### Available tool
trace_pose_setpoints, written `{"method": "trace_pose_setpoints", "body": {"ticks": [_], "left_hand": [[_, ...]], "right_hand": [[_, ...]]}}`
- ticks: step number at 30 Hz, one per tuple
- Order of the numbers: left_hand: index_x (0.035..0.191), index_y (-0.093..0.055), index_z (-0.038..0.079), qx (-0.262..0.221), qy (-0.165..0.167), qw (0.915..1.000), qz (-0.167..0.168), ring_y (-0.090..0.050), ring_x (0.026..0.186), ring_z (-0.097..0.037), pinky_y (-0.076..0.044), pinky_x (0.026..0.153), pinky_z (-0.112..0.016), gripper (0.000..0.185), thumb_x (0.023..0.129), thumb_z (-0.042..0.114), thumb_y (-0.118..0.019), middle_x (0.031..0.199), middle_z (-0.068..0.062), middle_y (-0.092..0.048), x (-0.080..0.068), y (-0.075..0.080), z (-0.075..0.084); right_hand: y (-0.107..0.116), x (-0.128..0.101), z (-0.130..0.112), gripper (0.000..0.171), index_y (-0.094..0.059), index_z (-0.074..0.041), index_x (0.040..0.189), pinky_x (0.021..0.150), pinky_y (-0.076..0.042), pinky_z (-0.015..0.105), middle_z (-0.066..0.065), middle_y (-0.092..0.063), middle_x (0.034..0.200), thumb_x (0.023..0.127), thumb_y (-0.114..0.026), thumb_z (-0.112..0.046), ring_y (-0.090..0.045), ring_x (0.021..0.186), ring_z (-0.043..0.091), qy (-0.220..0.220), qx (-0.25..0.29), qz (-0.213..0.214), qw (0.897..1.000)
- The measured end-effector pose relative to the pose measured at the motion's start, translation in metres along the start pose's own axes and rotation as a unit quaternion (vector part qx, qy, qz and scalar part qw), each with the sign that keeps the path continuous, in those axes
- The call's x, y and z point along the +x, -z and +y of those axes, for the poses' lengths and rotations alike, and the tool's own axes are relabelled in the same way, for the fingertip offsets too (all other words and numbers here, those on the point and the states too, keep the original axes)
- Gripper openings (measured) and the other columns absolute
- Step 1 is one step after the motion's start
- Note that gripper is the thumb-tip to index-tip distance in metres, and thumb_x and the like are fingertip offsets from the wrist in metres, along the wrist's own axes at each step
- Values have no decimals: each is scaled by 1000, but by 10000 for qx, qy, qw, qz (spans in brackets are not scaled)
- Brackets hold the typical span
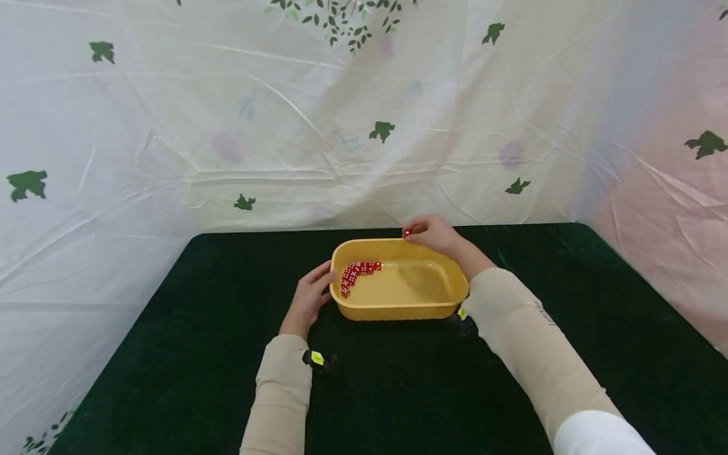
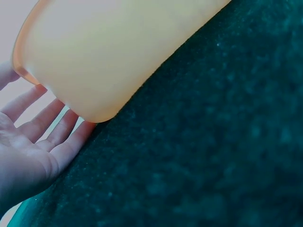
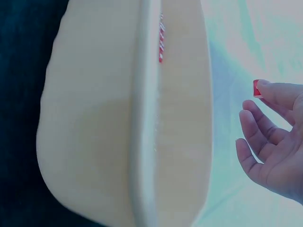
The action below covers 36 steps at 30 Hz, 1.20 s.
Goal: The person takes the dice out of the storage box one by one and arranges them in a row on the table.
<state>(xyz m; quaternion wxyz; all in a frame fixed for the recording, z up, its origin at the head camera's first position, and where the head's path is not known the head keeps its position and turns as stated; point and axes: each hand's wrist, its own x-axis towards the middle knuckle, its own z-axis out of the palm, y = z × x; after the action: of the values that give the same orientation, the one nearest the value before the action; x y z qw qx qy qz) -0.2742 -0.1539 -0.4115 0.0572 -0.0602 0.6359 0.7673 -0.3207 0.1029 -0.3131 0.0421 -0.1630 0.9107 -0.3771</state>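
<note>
A yellow plastic basin (image 1: pixel 398 312) stands on the dark green cloth. Inside it, several red dice (image 1: pixel 354 270) with white pips lie in a curved row along the left end and back. My left hand (image 1: pixel 307 297) is at the basin's left end, thumb by the rim; in the left wrist view its fairly straight fingers (image 2: pixel 45 118) touch the outer wall. My right hand (image 1: pixel 436 235) is over the back rim, pinching one red die (image 3: pixel 256 88) between thumb and forefinger. Its other fingers are loosely bent. The right wrist view shows the die raised apart from the basin.
Dark green cloth (image 1: pixel 170 354) covers the table around the basin. Behind and at both sides hangs a pale curtain (image 1: pixel 296 126) with green leaf prints. Black wrist cameras with yellow labels sit at both sleeves, the right one (image 1: pixel 465 321) near the basin's front right corner.
</note>
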Motion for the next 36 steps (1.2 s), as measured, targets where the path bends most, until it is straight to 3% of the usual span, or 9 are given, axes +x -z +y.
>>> {"method": "trace_pose_setpoints", "body": {"ticks": [9,20,27,36], "left_hand": [[119,-51,17,-50,-25,10000,-48,-43,107,-17,-40,85,-36,34,85,20,-54,122,-1,-45,-1,-1,0],[120,-50,15,-102,-70,9999,-60,-44,107,-19,-41,84,-36,36,85,20,-55,122,-3,-44,-1,-1,0],[121,-50,15,-103,-63,9999,-60,-43,107,-19,-40,85,-37,36,86,19,-54,123,-3,-44,-1,-1,0],[119,-52,17,-69,-42,10000,-20,-44,107,-18,-40,84,-37,34,85,20,-54,122,-2,-45,0,-1,-1]], "right_hand": [[26,-16,10,22,-59,-1,102,77,-44,39,16,-56,98,84,-56,-12,-50,88,27,-193,182,315,9992],[49,-37,39,30,-51,2,112,83,-39,43,20,-52,105,86,-52,-13,-47,91,32,-674,514,479,9952],[51,-49,62,28,-53,4,108,81,-40,45,22,-54,100,86,-53,-12,-48,86,33,-460,483,628,9958],[43,-61,79,29,-52,2,110,82,-39,45,20,-52,102,86,-53,-15,-48,89,32,-880,538,570,9930]]}}
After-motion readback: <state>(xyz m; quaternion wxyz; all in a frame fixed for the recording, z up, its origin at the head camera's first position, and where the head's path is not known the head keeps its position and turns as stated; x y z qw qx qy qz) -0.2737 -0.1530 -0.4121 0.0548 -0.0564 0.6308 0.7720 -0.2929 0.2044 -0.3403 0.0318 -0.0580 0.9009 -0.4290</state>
